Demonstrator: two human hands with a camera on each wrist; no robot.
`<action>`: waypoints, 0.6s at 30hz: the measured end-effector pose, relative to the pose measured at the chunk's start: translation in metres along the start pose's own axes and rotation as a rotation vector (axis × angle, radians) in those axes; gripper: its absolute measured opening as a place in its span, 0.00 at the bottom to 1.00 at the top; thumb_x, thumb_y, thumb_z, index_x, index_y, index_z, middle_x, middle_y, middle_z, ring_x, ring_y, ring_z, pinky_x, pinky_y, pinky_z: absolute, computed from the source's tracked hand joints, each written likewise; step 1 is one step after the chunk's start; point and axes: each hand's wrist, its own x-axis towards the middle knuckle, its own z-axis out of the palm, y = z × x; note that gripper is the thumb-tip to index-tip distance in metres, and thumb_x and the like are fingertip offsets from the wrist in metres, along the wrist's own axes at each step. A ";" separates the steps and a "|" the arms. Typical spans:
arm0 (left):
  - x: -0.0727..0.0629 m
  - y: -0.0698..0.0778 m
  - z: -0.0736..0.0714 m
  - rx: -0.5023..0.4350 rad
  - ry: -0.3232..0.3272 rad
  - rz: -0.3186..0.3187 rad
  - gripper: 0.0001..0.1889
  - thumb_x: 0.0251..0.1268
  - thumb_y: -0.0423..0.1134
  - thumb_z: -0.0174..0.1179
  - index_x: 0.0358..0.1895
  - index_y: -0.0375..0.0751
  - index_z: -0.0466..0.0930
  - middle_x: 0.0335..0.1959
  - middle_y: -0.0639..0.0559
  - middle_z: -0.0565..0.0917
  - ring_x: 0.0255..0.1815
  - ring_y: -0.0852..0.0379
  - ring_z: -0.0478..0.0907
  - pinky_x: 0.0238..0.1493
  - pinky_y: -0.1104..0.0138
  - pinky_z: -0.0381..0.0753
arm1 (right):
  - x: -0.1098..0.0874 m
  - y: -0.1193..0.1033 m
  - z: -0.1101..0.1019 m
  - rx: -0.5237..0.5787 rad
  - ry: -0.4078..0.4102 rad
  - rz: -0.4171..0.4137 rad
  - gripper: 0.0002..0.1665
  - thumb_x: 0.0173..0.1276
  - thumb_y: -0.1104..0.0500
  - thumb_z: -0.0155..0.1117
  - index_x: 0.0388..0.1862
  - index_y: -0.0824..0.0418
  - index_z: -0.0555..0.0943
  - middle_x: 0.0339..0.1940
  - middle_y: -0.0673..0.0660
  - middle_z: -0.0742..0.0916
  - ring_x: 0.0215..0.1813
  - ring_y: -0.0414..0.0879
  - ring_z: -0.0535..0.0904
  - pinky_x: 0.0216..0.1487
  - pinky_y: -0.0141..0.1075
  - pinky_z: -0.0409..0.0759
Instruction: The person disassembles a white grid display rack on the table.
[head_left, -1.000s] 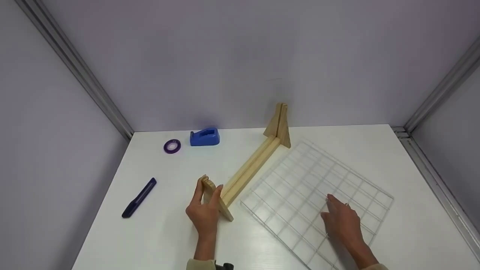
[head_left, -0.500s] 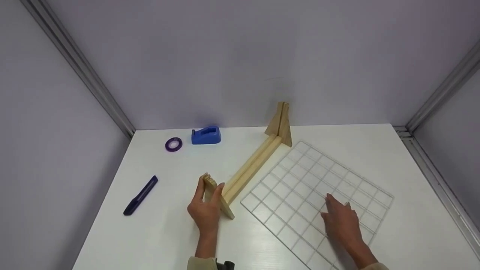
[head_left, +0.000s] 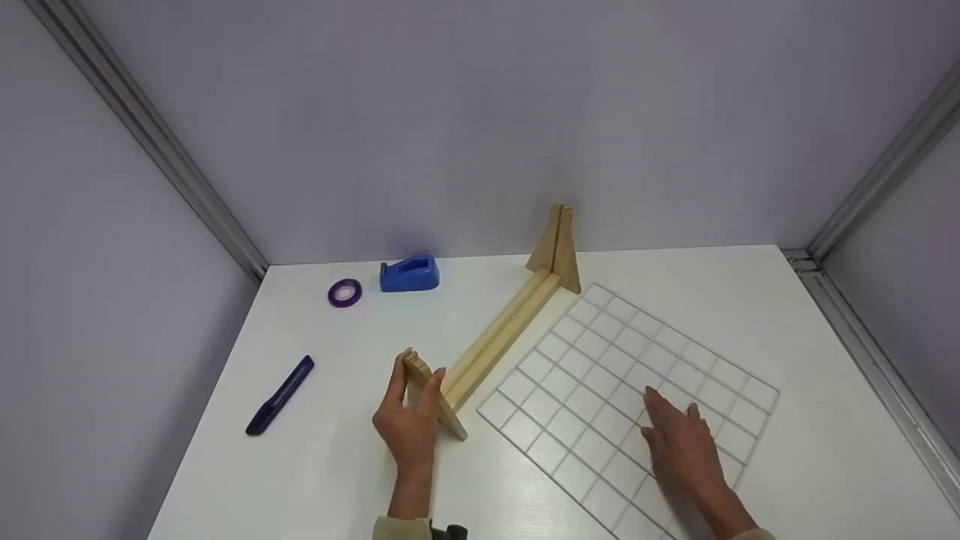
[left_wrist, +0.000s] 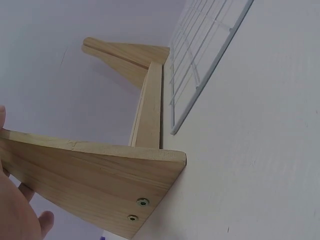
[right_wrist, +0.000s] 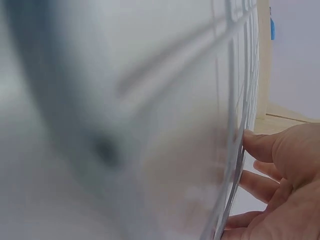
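Left hand [head_left: 410, 431]: closed round the upper part of the near end plate [left_wrist: 95, 182] of a pale wooden stand [head_left: 501, 337], thumb on one side, fingers on the other. Two metal bolt heads [left_wrist: 143, 202] show low on the plate's outer face. The stand's long grooved rail [head_left: 495, 341] runs away from this hand, slanting right, to a second upright plate [head_left: 555, 251], tapered and split by a slot, near the pale back wall [head_left: 450, 127].

Right hand [head_left: 684, 442]: loosely spread, fingers only slightly bent. Fingertips and thumb tip touch the wires of a white square-mesh metal grid [head_left: 626, 405]; no grip on it to be seen. Grid lies on the white bench [head_left: 337, 480], set diagonally, under the right hand and to the right of the left one. Its left corner sits near the held end plate, its far corner near the foot of the far plate; both apart from the wood.

Left of the stand, well apart from both hands: blue tape dispenser [head_left: 409, 274] toward the wall, purple ring-shaped roll [head_left: 333, 294] beside it, slim dark-blue tool [head_left: 280, 395] closer in, lying aslant.
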 end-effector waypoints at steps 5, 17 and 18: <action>0.000 -0.001 -0.004 0.001 -0.002 0.016 0.34 0.55 0.39 0.78 0.66 0.33 0.77 0.61 0.46 0.84 0.68 0.51 0.77 0.68 0.70 0.74 | 0.000 -0.002 0.001 -0.003 -0.009 -0.005 0.36 0.74 0.62 0.61 0.79 0.61 0.64 0.75 0.65 0.73 0.78 0.72 0.59 0.74 0.74 0.47; 0.010 -0.019 -0.031 0.005 -0.325 -0.059 0.39 0.60 0.42 0.74 0.74 0.38 0.69 0.73 0.42 0.73 0.76 0.45 0.68 0.77 0.49 0.64 | 0.008 -0.008 -0.019 -0.039 -0.165 0.078 0.37 0.78 0.41 0.55 0.78 0.57 0.66 0.73 0.65 0.76 0.75 0.74 0.64 0.69 0.70 0.66; 0.012 -0.021 -0.034 0.021 -0.377 -0.073 0.40 0.60 0.43 0.74 0.75 0.39 0.68 0.74 0.42 0.72 0.77 0.44 0.66 0.78 0.45 0.62 | 0.010 -0.008 -0.021 -0.041 -0.178 0.082 0.38 0.77 0.39 0.55 0.77 0.57 0.67 0.72 0.66 0.77 0.71 0.73 0.69 0.65 0.67 0.72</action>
